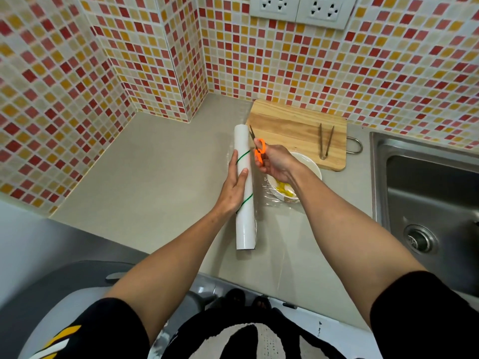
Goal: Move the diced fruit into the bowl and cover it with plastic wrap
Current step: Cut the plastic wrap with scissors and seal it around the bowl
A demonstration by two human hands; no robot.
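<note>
- The fruit step looks done: yellow diced fruit (283, 190) sits in the white bowl (309, 165) on the counter (155, 177), at about 4 o'clock from the far end of the roll and just at 6 o'clock of the cutting board (293, 128).
- The covering step is in hand. A clear sheet of plastic wrap (272, 200) runs from the roll (245, 187) toward 3 o'clock, over the bowl.
- The left hand (234, 187) lies on the roll with its fingers curled over it, pressing it to the counter.
- The right hand (276, 160) is clamped on the orange handles of the scissors (259, 149), blades pointing to 11 o'clock beside the roll's far end.
- Whether the blades touch the film I cannot tell.
- Next, as I judge it: cut along the roll's right side from far end to near, keeping the film taut, then tuck the loose sheet around the bowl's rim.
- Tongs (326, 141) rest on the board, unused.
</note>
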